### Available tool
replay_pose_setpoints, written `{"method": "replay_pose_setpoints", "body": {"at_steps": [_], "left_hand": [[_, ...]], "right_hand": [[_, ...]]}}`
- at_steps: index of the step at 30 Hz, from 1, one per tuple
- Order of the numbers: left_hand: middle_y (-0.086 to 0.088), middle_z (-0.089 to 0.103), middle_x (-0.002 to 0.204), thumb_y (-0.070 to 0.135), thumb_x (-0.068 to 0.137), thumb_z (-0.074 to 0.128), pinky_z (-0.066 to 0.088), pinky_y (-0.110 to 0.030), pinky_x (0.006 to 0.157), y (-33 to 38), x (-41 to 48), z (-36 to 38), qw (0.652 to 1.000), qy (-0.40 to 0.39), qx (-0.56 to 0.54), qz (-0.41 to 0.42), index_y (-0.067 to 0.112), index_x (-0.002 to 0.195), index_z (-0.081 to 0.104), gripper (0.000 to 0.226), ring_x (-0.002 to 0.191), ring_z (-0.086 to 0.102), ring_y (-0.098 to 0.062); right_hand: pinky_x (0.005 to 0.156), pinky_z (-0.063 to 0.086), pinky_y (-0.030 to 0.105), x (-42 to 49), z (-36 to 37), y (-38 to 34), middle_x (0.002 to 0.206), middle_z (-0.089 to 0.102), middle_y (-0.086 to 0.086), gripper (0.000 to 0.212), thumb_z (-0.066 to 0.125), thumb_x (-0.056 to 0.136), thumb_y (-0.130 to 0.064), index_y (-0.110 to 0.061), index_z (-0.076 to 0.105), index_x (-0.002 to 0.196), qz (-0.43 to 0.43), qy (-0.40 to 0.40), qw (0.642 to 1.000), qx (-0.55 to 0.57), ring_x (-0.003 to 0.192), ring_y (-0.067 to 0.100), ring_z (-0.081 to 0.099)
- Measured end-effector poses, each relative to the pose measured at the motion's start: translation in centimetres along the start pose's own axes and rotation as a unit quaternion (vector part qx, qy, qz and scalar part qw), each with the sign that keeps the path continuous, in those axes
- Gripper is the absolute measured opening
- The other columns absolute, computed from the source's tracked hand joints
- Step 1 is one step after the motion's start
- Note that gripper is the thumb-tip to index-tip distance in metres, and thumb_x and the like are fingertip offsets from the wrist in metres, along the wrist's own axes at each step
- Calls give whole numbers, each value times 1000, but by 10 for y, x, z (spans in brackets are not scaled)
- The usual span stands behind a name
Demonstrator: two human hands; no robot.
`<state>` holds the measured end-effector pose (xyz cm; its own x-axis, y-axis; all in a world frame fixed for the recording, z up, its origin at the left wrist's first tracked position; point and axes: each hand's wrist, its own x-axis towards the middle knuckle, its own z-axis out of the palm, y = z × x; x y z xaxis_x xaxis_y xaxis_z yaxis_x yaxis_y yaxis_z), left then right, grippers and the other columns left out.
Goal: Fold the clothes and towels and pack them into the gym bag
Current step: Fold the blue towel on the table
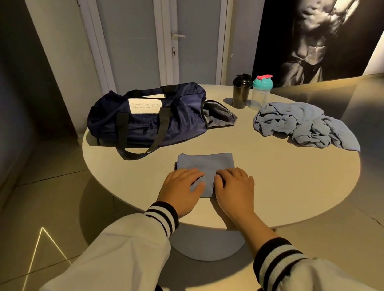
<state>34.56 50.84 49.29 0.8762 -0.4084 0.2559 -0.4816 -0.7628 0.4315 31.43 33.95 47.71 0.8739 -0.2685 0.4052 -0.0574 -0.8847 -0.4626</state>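
A folded blue cloth (205, 163) lies flat near the front of the round table (267, 180). My left hand (183, 189) rests on its near left part with fingers laid flat. My right hand (232, 190) presses on its near right edge, fingers slightly bent over the fabric. A navy gym bag (151, 115) with black straps sits at the table's left, its end flap open toward the middle. A crumpled blue garment or towel (304, 126) is heaped at the far right of the table.
Two shaker bottles stand at the table's far edge: a black one (241, 91) and a clear one with a teal lid (261, 93). Behind the table are white doors (154, 16) and a wall poster. Tiled floor surrounds the table's pedestal.
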Motion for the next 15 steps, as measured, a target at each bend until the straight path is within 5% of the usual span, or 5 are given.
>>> {"method": "replay_pose_setpoints", "body": {"at_steps": [4,7,11,15], "left_hand": [[4,52,145,66,92,25,35,-44,112,-3,12,13,995,-43,87,-6,36,137,47,59,128,48,-19],[2,34,158,55,100,34,19,-46,120,12,8,15,989,-42,144,2,33,151,31,55,144,32,-22],[4,36,157,51,98,43,17,-47,121,33,-5,19,998,-22,50,0,39,144,39,48,146,26,-23],[1,57,135,35,86,59,38,-40,110,31,-11,16,999,-14,-43,10,27,135,52,50,124,50,-22]], "right_hand": [[109,33,54,0,-6,1,137,58,2,44,35,98,-42,-25,66,123,0,-13,997,76,133,31,43],[116,23,59,-2,-12,6,150,47,4,46,32,99,-39,-22,64,128,-1,-28,996,86,145,31,31],[111,30,55,-7,-19,11,136,59,3,32,40,104,-28,-24,65,124,25,-59,997,34,132,28,45],[96,47,44,-23,-30,14,115,70,7,33,44,96,-23,-16,73,110,46,17,995,91,110,30,58]]}}
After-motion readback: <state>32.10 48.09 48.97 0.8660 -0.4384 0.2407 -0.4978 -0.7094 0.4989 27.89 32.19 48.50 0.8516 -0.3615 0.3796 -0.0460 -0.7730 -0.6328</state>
